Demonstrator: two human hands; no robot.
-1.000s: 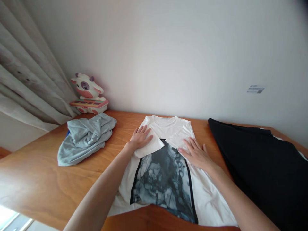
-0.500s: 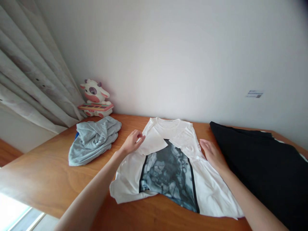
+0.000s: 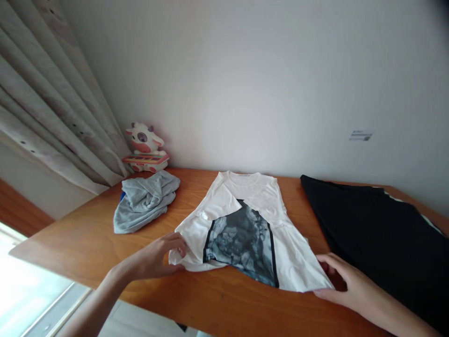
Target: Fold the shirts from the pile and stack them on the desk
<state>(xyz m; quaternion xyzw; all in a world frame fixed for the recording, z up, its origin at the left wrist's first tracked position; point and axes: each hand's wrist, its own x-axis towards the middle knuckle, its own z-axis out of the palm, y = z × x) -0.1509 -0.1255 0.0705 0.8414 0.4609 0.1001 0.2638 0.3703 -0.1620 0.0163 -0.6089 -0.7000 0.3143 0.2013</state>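
A white shirt (image 3: 296,260) with a dark marbled front panel (image 3: 242,238) lies spread on the wooden table, its neckline toward the wall. Both its sleeves are folded inward over the chest. At the lower left corner of the hem is my left hand (image 3: 154,257), fingers curved over the fabric edge and thumb apart below. My right hand (image 3: 345,283) curves around the lower right corner, with thumb and fingers spread to either side of it. Neither hand visibly pinches the cloth, and the hem rests on or near the tabletop.
Crumpled grey clothing (image 3: 147,203) lies to the left, a bit of blue beneath it. Behind it stands a cow toy (image 3: 145,147) with a keyboard. Folded black cloth (image 3: 372,234) covers the right side of the table (image 3: 224,299). A curtain (image 3: 52,93) hangs at left.
Both hands have moved from beside the shirt's upper part down to its hem corners. The sides of the hem look drawn in slightly and straighter. The view has shifted a little.
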